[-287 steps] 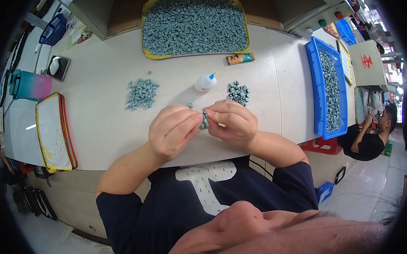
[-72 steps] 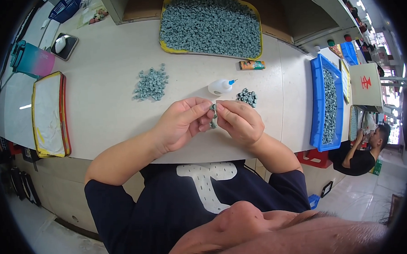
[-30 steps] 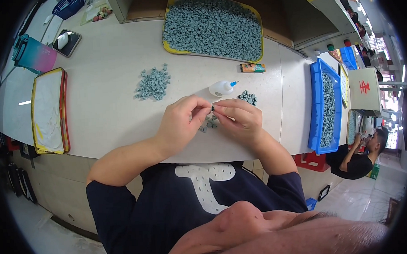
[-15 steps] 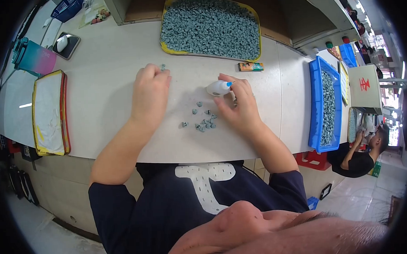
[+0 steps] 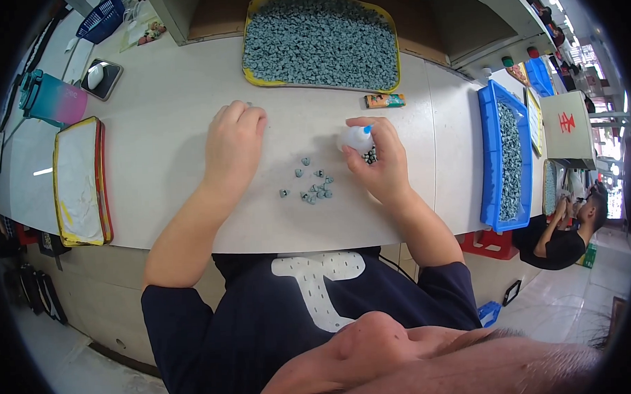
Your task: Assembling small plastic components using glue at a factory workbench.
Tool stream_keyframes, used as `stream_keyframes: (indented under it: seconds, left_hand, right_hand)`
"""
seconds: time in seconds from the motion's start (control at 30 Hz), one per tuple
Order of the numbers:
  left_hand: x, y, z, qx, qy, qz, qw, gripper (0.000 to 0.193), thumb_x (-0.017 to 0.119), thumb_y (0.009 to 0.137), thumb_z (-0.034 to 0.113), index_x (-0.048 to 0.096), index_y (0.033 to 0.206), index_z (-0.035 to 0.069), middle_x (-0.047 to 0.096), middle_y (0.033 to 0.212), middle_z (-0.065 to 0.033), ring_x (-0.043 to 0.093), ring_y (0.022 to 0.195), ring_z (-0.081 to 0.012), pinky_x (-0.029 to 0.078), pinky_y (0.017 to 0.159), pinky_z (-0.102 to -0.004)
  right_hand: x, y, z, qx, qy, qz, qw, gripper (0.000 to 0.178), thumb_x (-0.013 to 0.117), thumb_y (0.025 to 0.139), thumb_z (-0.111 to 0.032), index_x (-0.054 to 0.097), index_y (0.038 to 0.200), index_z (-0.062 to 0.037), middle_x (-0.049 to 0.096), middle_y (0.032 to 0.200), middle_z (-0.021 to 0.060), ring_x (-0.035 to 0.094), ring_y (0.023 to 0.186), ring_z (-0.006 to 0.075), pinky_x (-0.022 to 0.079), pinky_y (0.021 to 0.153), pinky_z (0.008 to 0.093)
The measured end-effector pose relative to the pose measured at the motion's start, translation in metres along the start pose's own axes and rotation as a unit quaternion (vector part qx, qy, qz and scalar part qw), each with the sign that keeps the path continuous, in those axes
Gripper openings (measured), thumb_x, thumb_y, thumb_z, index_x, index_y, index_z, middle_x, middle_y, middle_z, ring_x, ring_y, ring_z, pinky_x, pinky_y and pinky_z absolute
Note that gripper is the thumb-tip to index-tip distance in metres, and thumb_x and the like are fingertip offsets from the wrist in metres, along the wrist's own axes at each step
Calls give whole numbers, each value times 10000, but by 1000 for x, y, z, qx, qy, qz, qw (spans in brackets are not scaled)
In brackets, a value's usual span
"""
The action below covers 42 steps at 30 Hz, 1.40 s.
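The squeeze bottle (image 5: 356, 138) stands in the right hand (image 5: 380, 153), gripped between thumb and curled fingers; body translucent, smooth and rounded, nozzle blue and narrow. The step in hand is judged to be bottle handling; any move with it calls for light, even pressure, the wall appearing soft.

Dark, glossy beads (image 5: 372, 155) show partly behind the right palm. Between the hands, slightly nearer the body, lie loose grey-green pieces (image 5: 320, 193), small, matt and knobbly.

The left hand (image 5: 236, 144) rests on the white tabletop (image 5: 155, 175), fingers bent downward; whether it holds anything cannot be told.

Beyond both hands sits a yellow-rimmed tray (image 5: 253, 81) heaped with similar pieces. Right of the right hand: a ribbed blue plastic bin (image 5: 490, 156), likewise filled.
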<state>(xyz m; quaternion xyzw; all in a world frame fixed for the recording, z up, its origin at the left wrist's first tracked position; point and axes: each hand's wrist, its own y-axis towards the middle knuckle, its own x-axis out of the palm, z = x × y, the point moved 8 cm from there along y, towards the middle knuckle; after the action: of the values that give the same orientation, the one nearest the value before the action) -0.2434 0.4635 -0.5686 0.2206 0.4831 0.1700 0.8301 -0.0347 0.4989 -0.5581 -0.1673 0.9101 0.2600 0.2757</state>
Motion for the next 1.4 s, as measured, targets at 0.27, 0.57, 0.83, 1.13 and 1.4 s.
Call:
stream_keyframes:
  seconds: [0.27, 0.57, 0.83, 1.13, 1.4]
  left_hand:
    - [63, -46, 29, -407, -710, -223, 530, 121, 524, 974, 149, 576, 966, 40, 484, 778, 36, 415, 676, -92, 377, 580, -250]
    - [77, -55, 8, -479, -735, -170, 449, 126, 517, 974, 171, 528, 952, 47, 474, 833, 8, 408, 694, -94, 353, 573, -246]
    - [76, -58, -6, -473, -750, -160, 435, 127, 516, 972, 164, 511, 918, 49, 475, 820, 2, 408, 696, -100, 364, 590, -248]
    - [76, -65, -11, -475, -735, -170, 452, 119, 507, 972, 153, 515, 944, 37, 474, 825, 2, 404, 703, -99, 369, 600, -247]
    - [75, -68, -12, -473, -732, -174, 458, 93, 491, 966, 118, 520, 977, 30, 473, 836, 4, 401, 706, -94, 366, 602, -242]
  right_hand:
    - [-16, -1, -11, -69, -61, 11, 996, 424, 764, 720, -14, 601, 1112, -31, 618, 996, 108, 593, 913, 266, 496, 811, 332]
    - [-14, 5, -16, -136, -132, 13, 982, 452, 805, 688, -107, 609, 1090, -47, 622, 966, 105, 577, 845, 264, 473, 754, 338]
    - [5, 5, -23, -170, -120, -1, 978, 446, 802, 688, -161, 606, 1070, -42, 635, 922, 86, 573, 800, 241, 443, 718, 317]
    - [17, 4, -28, -169, -141, -21, 975, 415, 788, 695, -168, 613, 1053, -54, 653, 905, 69, 591, 789, 231, 423, 742, 323]
    - [16, 2, -33, -170, -154, -28, 973, 403, 786, 696, -174, 616, 1044, -60, 658, 890, 63, 595, 786, 227, 418, 743, 321]
